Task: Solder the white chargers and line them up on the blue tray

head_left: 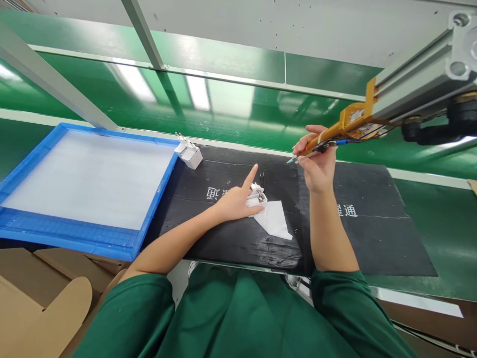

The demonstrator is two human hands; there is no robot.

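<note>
My left hand (234, 203) rests on the black mat, with its thumb and curled fingers around a small white charger housing (257, 199) and its index finger stretched out. The housing's top is open, with red and dark wiring inside. A white sheet (274, 219) lies beside and partly under it. Raised to the right, my right hand (321, 171) grips an orange hand tool (328, 133) near its pale blue nozzle. That nozzle points left and down, apart from the housing. The tool joins a large metal cylinder (417, 74) at the upper right.
Several white plug adapters (189, 151) stand in a cluster by the blue tray (164, 186), which has a white lining. The black mat (387, 238) covers part of the green bench (436, 214). Metal posts (143, 35) rise behind. Cardboard (40, 308) is at the lower left.
</note>
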